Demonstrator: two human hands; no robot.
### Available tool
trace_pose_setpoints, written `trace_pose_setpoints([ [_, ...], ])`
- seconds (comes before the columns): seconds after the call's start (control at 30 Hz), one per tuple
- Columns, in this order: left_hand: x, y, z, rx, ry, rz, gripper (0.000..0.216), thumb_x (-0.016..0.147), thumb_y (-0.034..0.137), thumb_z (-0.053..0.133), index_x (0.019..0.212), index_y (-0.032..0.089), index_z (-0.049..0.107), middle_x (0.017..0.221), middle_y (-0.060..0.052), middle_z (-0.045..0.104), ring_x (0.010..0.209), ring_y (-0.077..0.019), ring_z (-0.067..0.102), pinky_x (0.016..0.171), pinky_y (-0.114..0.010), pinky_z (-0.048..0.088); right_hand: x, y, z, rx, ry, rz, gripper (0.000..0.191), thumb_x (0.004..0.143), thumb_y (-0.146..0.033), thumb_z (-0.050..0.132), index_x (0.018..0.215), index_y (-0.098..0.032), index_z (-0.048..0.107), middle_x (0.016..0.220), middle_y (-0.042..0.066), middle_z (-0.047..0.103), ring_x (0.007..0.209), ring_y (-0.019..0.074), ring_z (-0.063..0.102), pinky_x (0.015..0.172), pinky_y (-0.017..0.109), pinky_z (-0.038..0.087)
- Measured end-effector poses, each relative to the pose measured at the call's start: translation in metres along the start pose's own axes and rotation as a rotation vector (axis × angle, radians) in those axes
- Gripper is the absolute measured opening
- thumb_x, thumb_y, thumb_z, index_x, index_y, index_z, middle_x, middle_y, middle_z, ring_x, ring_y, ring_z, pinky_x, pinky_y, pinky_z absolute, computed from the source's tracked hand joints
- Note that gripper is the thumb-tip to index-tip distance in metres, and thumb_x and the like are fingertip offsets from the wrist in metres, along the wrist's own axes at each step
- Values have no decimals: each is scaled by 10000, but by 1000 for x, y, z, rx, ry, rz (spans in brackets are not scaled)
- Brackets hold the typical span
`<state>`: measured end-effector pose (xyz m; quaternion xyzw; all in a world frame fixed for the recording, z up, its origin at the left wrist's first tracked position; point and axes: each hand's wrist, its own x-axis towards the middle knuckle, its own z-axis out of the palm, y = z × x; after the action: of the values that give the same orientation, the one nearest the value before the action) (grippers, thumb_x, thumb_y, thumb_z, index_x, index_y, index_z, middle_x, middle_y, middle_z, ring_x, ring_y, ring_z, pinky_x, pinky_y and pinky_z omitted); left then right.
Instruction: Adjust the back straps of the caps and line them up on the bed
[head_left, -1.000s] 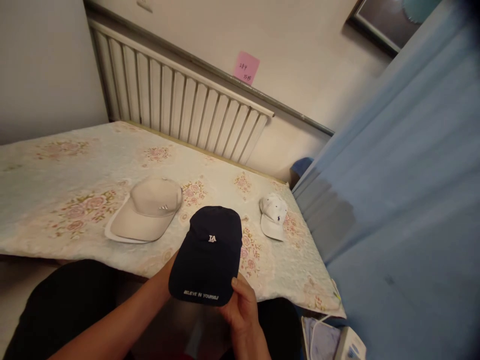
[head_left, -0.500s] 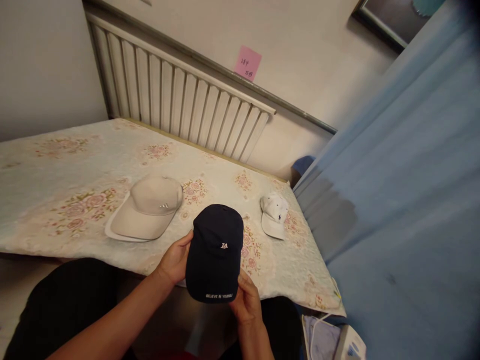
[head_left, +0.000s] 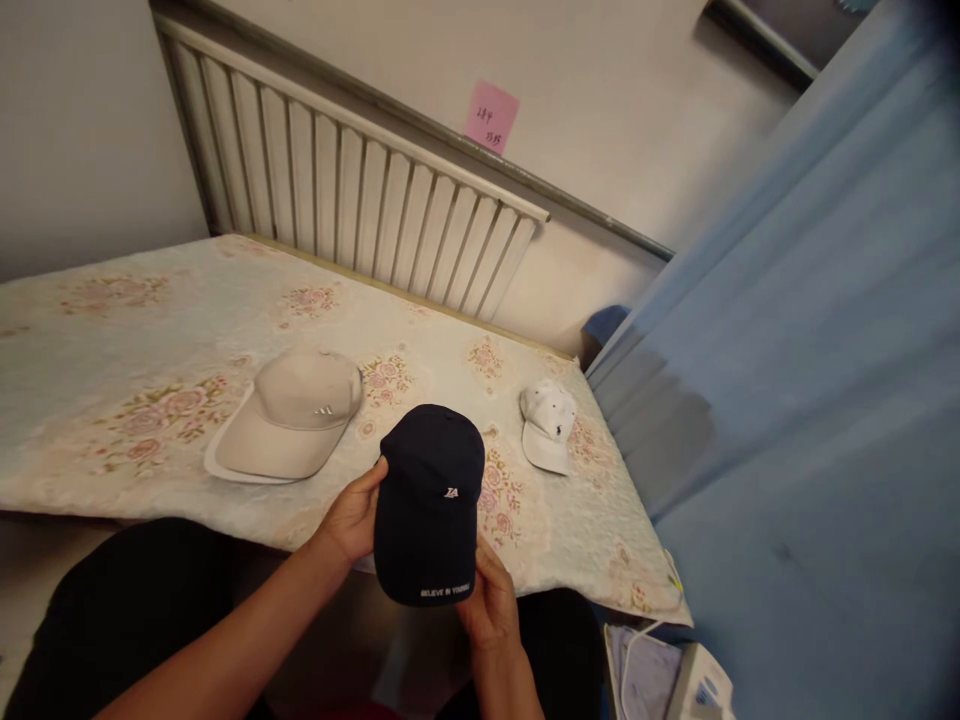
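Note:
A dark navy baseball cap (head_left: 427, 500) is held up over the near edge of the bed, brim pointing down towards me. It has a small white "LA" emblem on the front and white lettering along the brim. My left hand (head_left: 358, 512) grips its left side, thumb on top and the other fingers hidden behind it. At the lower right, by the brim, my right hand (head_left: 487, 592) is closed on the edge. A beige cap (head_left: 300, 410) rests on the bed to the left, with a white brim showing under it. Further right lies a smaller white cap (head_left: 547, 425).
A floral cover (head_left: 420, 330) spreads over the bed. Behind it stand a white radiator (head_left: 360, 190) and a wall with a pink note (head_left: 491, 115). A blue curtain (head_left: 810, 380) hangs on the right. Below the bed's right corner is a white box (head_left: 701, 685).
The navy cap has turned slightly in my hands, its brim lettering shifting a little to the right. Both hands keep their grip. The camera view has shifted slightly.

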<state>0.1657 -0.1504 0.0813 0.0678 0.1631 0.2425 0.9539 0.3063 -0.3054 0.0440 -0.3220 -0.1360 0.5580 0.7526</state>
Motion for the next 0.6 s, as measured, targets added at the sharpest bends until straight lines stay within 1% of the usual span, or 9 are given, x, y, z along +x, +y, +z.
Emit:
trace_pose_setpoints([
  [0.13,4,0,-6,-17,-72,7,313,914,298,482,1045,112,698,961,-128,748,961,-273,689,988,-474,446,0,-2,3,21,-14,-9,374,743,-204,665,1117,-198,648,1103,67,705,1041,205,647,1041,377,403],
  [0.3,9,3,-10,0,-150,-5,361,923,345,460,1068,111,694,1031,-146,730,1008,-287,669,1009,-500,419,1,-5,9,17,-32,-22,420,724,-197,671,1142,-208,631,1142,66,688,1063,215,637,1058,395,385],
  [0.4,13,7,-18,17,-156,-38,383,923,364,453,1080,109,692,1045,-151,724,1021,-295,663,1012,-501,416,3,-5,11,12,-14,-34,429,715,-195,676,1141,-189,628,1140,77,688,1043,220,645,1031,392,417],
  [0.5,19,10,-26,29,-152,-31,357,934,310,429,1090,122,689,1028,-137,732,1003,-278,673,1021,-481,413,6,-7,11,8,-5,-38,440,712,-202,684,1147,-168,623,1146,88,685,1016,216,655,995,367,451],
  [0.6,26,12,-25,73,-126,-10,342,937,272,418,1120,130,670,966,-118,750,949,-257,694,1002,-453,435,11,-10,8,7,-29,-45,446,724,-212,680,1161,-152,614,1136,101,688,990,215,665,977,362,464],
])
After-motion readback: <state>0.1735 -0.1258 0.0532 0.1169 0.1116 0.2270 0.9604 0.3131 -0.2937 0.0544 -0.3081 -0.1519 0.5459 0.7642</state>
